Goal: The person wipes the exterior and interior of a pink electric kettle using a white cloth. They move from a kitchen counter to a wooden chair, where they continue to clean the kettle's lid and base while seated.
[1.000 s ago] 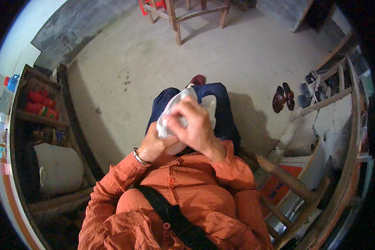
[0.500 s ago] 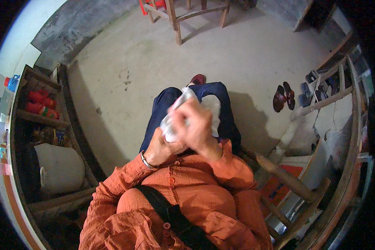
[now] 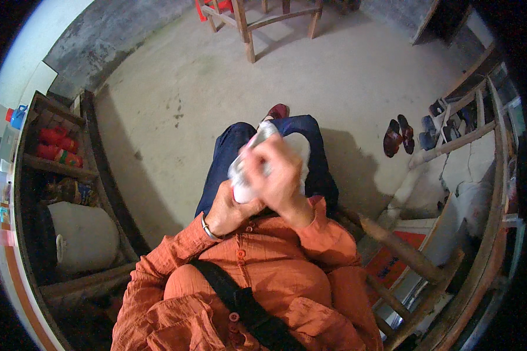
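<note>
Above my lap is a soft white piece (image 3: 266,130) with a pinkish edge, perhaps cloth; its exact kind is unclear. My left hand (image 3: 227,210) is closed around its lower end, with a bracelet at the wrist. My right hand (image 3: 278,178) is in front of the piece, fingers curled into a pinch and somewhat blurred. What those fingers hold, if anything, I cannot make out. A second white piece (image 3: 300,149), flat and rounded, lies on my right thigh, partly behind my right hand.
At the left stands a wooden shelf (image 3: 91,175) with red packages (image 3: 58,146) and a white container (image 3: 85,237). Dark shoes (image 3: 393,139) lie on the floor at the right, beside a wooden rack (image 3: 480,108). A wooden stool (image 3: 250,44) stands ahead.
My right hand has shifted slightly over the white piece, and the piece tilts a little to the right. My left hand keeps its grip; the surroundings are the same.
</note>
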